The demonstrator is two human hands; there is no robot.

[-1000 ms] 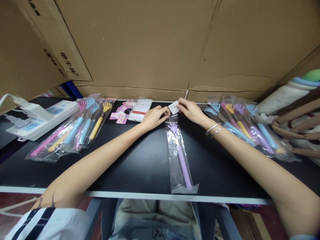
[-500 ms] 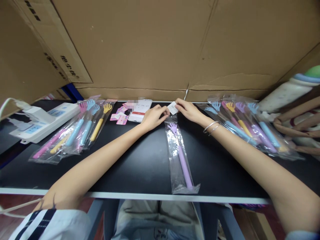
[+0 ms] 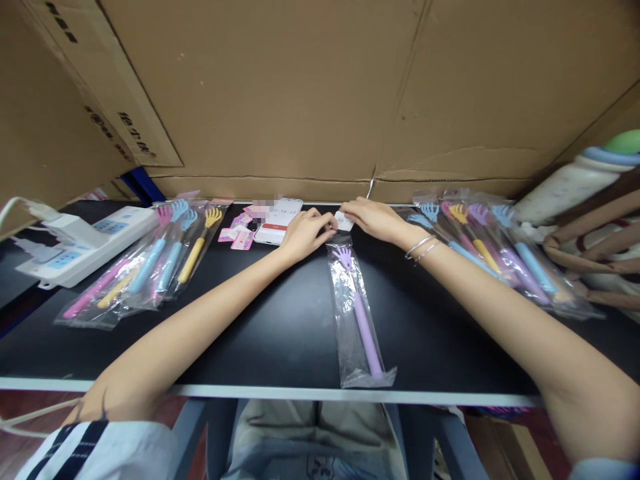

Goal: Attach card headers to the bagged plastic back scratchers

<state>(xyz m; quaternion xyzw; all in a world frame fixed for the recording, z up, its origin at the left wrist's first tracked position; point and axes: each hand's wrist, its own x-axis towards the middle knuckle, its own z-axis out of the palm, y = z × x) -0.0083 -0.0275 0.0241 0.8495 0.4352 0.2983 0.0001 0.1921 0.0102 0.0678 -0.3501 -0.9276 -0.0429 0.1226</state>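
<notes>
A small white card (image 3: 343,221) lies between my hands at the far side of the table. My right hand (image 3: 374,217) has its fingers closed over the card's right edge. My left hand (image 3: 306,235) is curled in a pinch by the card's left edge; what sits between those fingertips is hidden. Just below the card is the top end of a clear plastic bag (image 3: 345,333), which lies lengthwise toward me. Inside it is a purple back scratcher (image 3: 366,327), its claw end pointing away from me.
Bagged back scratchers in several colours lie at left (image 3: 155,257) and right (image 3: 517,257). Pink cards (image 3: 242,238) and a phone (image 3: 285,212) are beyond my left hand. A power strip (image 3: 90,247) stands far left, a bottle (image 3: 570,183) at right. Cardboard (image 3: 280,93) walls the back.
The white card has gone down flatter toward the table, and my right hand has moved slightly left over it. My left hand stays almost where it was.
</notes>
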